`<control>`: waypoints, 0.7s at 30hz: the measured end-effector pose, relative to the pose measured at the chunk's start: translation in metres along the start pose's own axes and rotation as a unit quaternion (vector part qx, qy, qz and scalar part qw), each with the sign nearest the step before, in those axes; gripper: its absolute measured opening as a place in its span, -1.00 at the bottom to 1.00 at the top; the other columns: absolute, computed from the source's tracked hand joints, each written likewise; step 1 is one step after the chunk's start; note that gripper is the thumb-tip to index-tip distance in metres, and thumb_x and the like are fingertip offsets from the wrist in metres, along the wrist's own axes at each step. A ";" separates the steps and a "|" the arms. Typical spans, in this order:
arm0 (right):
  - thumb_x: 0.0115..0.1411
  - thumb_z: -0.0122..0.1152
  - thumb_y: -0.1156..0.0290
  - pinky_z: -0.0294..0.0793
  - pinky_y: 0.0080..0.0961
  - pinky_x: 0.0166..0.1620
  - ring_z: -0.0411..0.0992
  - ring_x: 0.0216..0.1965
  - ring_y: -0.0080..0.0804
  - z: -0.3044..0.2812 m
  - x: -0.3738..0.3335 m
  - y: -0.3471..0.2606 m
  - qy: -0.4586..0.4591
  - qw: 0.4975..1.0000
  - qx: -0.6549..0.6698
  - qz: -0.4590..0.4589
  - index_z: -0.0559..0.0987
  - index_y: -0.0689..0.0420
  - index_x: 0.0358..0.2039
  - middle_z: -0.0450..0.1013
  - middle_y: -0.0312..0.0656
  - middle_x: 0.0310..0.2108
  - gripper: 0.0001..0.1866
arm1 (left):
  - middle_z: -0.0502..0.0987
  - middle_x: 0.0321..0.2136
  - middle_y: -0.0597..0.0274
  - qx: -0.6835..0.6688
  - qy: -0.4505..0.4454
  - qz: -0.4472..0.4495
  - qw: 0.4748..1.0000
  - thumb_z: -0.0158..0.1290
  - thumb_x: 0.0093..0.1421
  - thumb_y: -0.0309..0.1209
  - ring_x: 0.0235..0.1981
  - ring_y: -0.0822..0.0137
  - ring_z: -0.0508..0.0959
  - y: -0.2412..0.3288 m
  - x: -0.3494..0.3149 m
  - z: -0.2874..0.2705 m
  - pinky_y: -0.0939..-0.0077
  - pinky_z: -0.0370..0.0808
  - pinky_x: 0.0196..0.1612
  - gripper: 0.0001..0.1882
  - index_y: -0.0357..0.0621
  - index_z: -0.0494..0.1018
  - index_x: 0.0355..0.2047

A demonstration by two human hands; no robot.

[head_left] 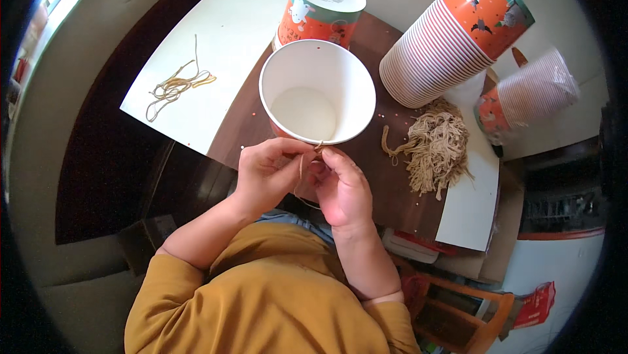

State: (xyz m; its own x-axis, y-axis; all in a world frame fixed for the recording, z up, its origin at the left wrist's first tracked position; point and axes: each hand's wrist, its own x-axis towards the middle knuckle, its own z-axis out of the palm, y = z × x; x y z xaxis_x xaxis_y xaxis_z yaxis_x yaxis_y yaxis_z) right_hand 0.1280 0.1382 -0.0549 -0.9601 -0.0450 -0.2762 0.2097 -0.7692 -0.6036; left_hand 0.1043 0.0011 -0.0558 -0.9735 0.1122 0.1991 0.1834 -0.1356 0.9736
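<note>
A white-lined paper bucket [353, 96] stands upright, its open mouth facing me. A small dark hole shows near its far rim. At the near rim, my left hand [271, 166] and my right hand [345, 187] meet, fingertips pinched on a thin tan cord [301, 174]. Part of this cord loops at the rim, and a strand hangs below my fingers. Whether it passes through the bucket wall is hidden by my fingers. To the right lies a heap of tan cords [437, 148]. A few loose cords [178, 86] lie on the white tabletop at the left.
Behind the bucket stands an upside-down orange and green bucket [329, 0]. A tall leaning stack of nested buckets [435, 53] rises at the back right, with another plastic-wrapped stack [533, 89] beyond it. The brown and white table [242, 133] has small scraps scattered on it. A wooden chair [458, 315] is at lower right.
</note>
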 end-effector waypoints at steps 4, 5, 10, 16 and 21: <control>0.23 0.13 0.38 0.34 -0.58 -0.22 0.41 -0.31 -0.58 0.010 -0.006 -0.002 0.030 0.998 -0.049 -0.008 0.60 0.16 -0.20 0.53 -0.32 -0.28 -0.81 | 0.61 -0.47 0.24 0.224 0.009 0.248 0.942 0.20 0.00 -0.62 -0.47 0.37 0.58 -0.011 0.007 -0.007 0.53 0.49 -0.33 -0.84 -0.23 0.56 -0.36; 0.23 0.13 0.38 0.33 -0.60 -0.24 0.40 -0.33 -0.59 0.012 -0.006 -0.001 0.044 0.997 -0.059 -0.013 0.60 0.16 -0.20 0.53 -0.32 -0.30 -0.81 | 0.60 -0.46 0.24 0.234 0.010 0.284 0.930 0.20 -0.04 -0.62 -0.47 0.33 0.57 -0.012 0.008 -0.008 0.49 0.45 -0.34 -0.81 -0.21 0.56 -0.35; 0.22 0.16 0.39 0.37 -0.60 -0.21 0.43 -0.33 -0.59 0.001 -0.005 0.008 0.068 0.991 -0.105 -0.053 0.60 0.20 -0.22 0.54 -0.29 -0.32 -0.81 | 0.59 -0.44 0.28 0.293 -0.005 0.347 0.891 0.20 -0.07 -0.60 -0.47 0.36 0.55 -0.007 0.008 -0.006 0.45 0.37 -0.35 -0.74 -0.17 0.55 -0.30; 0.20 0.15 0.41 0.36 -0.62 -0.27 0.41 -0.38 -0.61 0.008 -0.007 0.007 0.077 0.989 -0.108 -0.069 0.61 0.18 -0.26 0.54 -0.31 -0.36 -0.84 | 0.57 -0.45 0.30 0.348 -0.005 0.382 0.856 0.22 -0.08 -0.53 -0.49 0.37 0.54 -0.002 0.010 -0.007 0.42 0.36 -0.34 -0.73 -0.15 0.53 -0.30; 0.18 0.15 0.36 0.41 -0.60 -0.31 0.41 -0.41 -0.59 -0.005 0.003 0.002 0.086 0.995 -0.046 0.006 0.60 0.15 -0.29 0.52 -0.32 -0.38 -0.83 | 0.58 -0.44 0.31 0.311 -0.055 0.354 0.880 0.22 -0.11 -0.55 -0.47 0.35 0.56 0.002 0.012 -0.010 0.42 0.40 -0.28 -0.73 -0.13 0.52 -0.33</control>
State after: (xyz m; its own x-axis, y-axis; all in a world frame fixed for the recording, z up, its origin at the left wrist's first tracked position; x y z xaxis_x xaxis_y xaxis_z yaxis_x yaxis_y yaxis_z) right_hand 0.1267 0.1393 -0.0608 -0.9131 0.0628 -0.4028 0.2438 -0.7077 -0.6631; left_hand 0.0913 -0.0075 -0.0524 -0.5721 0.3154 0.7572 0.8114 0.3524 0.4663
